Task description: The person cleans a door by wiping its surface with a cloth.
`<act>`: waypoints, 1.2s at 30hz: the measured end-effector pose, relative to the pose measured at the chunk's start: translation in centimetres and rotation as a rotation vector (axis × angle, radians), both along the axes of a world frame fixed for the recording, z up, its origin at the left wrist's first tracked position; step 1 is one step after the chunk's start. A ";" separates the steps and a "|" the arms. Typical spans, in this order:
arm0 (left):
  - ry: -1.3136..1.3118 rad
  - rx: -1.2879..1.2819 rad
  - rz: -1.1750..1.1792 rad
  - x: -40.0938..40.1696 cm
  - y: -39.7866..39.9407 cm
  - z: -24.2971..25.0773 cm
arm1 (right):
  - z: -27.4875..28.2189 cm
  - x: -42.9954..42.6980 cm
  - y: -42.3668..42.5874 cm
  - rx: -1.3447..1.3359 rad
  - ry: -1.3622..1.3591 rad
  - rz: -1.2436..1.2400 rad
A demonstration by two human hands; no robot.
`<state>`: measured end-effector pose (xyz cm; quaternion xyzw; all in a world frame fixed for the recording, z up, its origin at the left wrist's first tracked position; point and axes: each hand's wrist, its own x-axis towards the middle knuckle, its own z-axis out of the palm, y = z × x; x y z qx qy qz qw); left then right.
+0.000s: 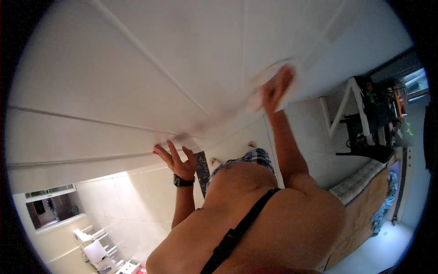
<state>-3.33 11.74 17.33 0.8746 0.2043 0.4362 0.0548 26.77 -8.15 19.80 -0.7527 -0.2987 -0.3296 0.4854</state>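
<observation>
A large white panelled surface point(164, 44) with long raised lines fills the upper view; I cannot tell whether it is a door or a wall. My left hand point(179, 164) has its fingers spread against or just beside its lower edge, with nothing in its grasp and a dark watch point(183, 181) on the wrist. Farther right, my right hand point(278, 85) is raised in front of the white surface, blurred by motion. Its fingers close on a pale, flat, cloth-like thing point(256, 101), too smeared to identify exactly.
Pale floor tiles point(236, 140) and a dark speckled threshold strip point(202, 167) lie below. At right stand a white-legged desk point(357, 102), a black chair point(371, 150) and a bed with a brown cover point(362, 205). Lower left holds white chairs point(95, 251) and a window point(54, 209).
</observation>
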 end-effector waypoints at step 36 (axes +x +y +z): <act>0.023 0.050 0.015 -0.2 0.3 0.4 | 1.1 -1.2 0.8 -0.002 0.068 0.091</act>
